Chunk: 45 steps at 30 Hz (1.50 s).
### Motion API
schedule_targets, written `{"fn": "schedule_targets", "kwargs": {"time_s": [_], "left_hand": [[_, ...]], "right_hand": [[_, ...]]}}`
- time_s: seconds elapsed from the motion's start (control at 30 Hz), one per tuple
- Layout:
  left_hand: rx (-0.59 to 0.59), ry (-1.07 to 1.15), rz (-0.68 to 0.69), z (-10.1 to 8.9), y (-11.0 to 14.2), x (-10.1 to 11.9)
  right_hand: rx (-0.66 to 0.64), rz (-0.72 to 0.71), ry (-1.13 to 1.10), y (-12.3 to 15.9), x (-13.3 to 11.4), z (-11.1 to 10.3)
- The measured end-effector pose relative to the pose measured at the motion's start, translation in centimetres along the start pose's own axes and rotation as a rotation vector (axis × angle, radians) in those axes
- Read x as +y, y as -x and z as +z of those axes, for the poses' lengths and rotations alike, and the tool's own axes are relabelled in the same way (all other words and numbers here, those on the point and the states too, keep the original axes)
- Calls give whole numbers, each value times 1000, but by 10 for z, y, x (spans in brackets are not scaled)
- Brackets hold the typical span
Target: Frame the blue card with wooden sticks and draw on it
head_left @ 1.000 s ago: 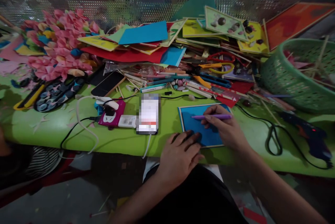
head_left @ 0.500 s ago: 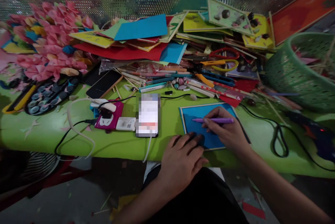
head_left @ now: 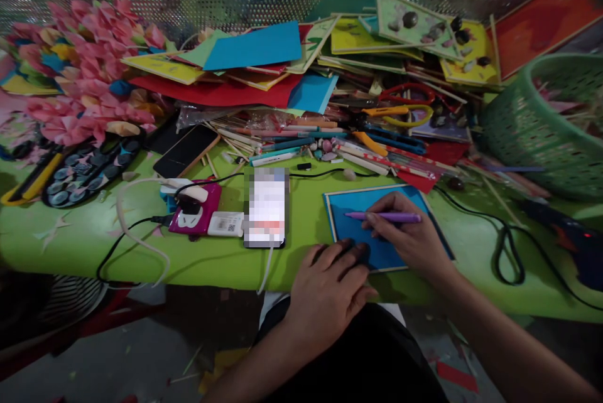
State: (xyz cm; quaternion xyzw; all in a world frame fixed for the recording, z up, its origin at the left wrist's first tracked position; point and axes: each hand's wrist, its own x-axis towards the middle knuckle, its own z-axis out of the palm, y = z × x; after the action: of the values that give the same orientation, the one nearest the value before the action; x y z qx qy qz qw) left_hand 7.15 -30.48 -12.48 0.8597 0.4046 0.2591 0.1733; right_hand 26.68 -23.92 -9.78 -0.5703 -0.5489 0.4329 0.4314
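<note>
Your right hand (head_left: 407, 227) clamps its fingers on one purple pen (head_left: 401, 217) over one blue card (head_left: 347, 232) on the counter (head_left: 211, 265), while your left hand (head_left: 327, 287) rests, fingers slightly apart, at the card's near-left corner, with one lit phone (head_left: 266, 202) and one dark phone (head_left: 186, 150) to the left.

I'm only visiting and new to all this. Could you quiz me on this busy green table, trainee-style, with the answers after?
1. What does the right hand hold? A) yellow-handled scissors B) a slim purple pen C) a black smartphone
2. True or false: the left hand is inside the round green perforated basket.
3. What colour is the small light on the dark pistol-shaped glue gun?

Key: 1. B. 2. False; its fingers lie over the near edge of the rectangular blue card with pale stick borders. 3. Red.
</note>
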Motion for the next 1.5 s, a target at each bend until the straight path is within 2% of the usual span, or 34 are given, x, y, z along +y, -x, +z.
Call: {"fn": "schedule_targets", "kwargs": {"time_s": [0.13,0.3,0.53,1.13,1.5], "left_hand": [[-16,-7,-1,-1,-1,0],[-6,10,-3,-1,-1,0],[-32,-4,-7,-2,-1,0],[-12,18,0,-2,-1,-1],[12,7,10,-2,-2,0]], "right_hand": [[21,14,-3,-6,-5,-4],[-19,11,-33,-15,-11,-2],[2,9,-7,-17,-4,4],[-60,-53,133,-14,3,5],[-68,-68,137,-15,6,5]]}}
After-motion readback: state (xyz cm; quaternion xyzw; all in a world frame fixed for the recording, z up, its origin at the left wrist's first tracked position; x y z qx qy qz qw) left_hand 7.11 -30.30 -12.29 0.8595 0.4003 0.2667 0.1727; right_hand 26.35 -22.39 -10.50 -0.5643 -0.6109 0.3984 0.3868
